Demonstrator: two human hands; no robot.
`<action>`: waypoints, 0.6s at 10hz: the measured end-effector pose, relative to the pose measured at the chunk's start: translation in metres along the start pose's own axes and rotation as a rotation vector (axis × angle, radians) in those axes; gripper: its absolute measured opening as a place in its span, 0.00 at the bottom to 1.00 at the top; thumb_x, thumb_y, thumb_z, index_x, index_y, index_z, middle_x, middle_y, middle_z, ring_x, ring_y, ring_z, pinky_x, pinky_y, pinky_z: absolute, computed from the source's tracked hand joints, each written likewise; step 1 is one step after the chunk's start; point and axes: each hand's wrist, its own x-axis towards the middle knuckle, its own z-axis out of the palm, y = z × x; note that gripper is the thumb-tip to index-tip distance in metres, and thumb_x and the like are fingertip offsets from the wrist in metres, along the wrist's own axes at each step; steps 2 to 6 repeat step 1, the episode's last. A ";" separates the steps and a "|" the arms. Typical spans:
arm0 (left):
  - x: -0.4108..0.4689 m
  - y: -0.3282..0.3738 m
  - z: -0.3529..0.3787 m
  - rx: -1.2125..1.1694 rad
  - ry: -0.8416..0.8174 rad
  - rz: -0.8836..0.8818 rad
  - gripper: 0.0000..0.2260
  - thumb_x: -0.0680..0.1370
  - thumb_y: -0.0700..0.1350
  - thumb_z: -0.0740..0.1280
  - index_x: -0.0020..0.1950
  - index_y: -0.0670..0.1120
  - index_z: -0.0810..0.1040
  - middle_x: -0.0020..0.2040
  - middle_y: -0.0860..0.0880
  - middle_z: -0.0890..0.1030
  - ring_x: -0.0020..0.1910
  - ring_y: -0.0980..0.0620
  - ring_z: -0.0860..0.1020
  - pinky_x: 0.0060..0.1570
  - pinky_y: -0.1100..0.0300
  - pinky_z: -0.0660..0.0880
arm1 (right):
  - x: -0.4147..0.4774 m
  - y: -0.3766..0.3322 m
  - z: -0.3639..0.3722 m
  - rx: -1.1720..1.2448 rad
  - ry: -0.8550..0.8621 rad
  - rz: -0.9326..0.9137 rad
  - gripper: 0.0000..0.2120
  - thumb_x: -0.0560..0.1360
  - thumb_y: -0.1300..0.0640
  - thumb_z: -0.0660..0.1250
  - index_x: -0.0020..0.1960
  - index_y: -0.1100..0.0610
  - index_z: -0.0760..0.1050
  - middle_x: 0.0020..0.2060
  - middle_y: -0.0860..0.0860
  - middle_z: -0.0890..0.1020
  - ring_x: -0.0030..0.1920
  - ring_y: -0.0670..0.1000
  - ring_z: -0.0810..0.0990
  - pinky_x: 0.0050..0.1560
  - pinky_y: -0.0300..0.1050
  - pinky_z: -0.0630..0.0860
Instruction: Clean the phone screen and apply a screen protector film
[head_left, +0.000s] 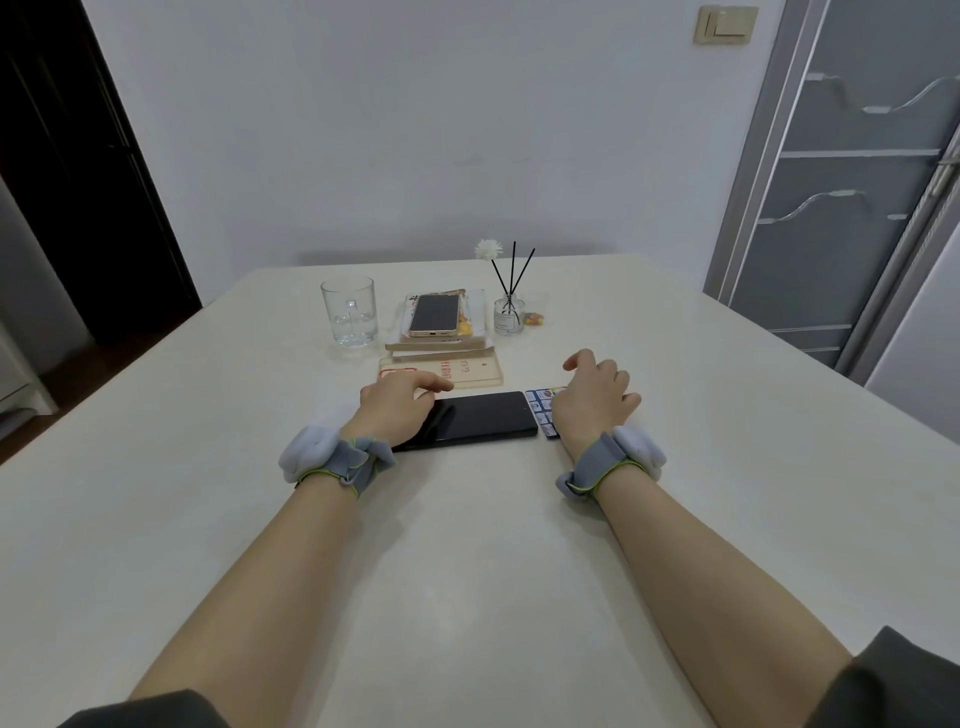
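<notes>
Pale table (467, 571) — left hand (397, 410) spread on black phone (483, 418), right hand (592, 400) loose-curled, empty, beside its edge.

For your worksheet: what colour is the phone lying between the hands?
The phone is black; head view.

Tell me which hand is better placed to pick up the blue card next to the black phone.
Right, I'd judge. The right hand hovers over the blue card at the right end of the black phone, holding nothing. The left hand rests on the phone's left end.
</notes>
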 end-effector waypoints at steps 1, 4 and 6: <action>0.001 0.003 -0.001 -0.135 0.044 -0.003 0.14 0.81 0.44 0.58 0.59 0.55 0.79 0.65 0.54 0.77 0.68 0.50 0.70 0.72 0.51 0.60 | 0.001 -0.003 -0.001 0.158 0.018 -0.096 0.13 0.76 0.59 0.59 0.59 0.52 0.72 0.56 0.52 0.75 0.61 0.55 0.68 0.57 0.51 0.61; 0.001 0.003 -0.001 -0.135 0.044 -0.003 0.14 0.81 0.44 0.58 0.59 0.55 0.79 0.65 0.54 0.77 0.68 0.50 0.70 0.72 0.51 0.60 | 0.001 -0.003 -0.001 0.158 0.018 -0.096 0.13 0.76 0.59 0.59 0.59 0.52 0.72 0.56 0.52 0.75 0.61 0.55 0.68 0.57 0.51 0.61; 0.001 0.003 -0.001 -0.135 0.044 -0.003 0.14 0.81 0.44 0.58 0.59 0.55 0.79 0.65 0.54 0.77 0.68 0.50 0.70 0.72 0.51 0.60 | 0.001 -0.003 -0.001 0.158 0.018 -0.096 0.13 0.76 0.59 0.59 0.59 0.52 0.72 0.56 0.52 0.75 0.61 0.55 0.68 0.57 0.51 0.61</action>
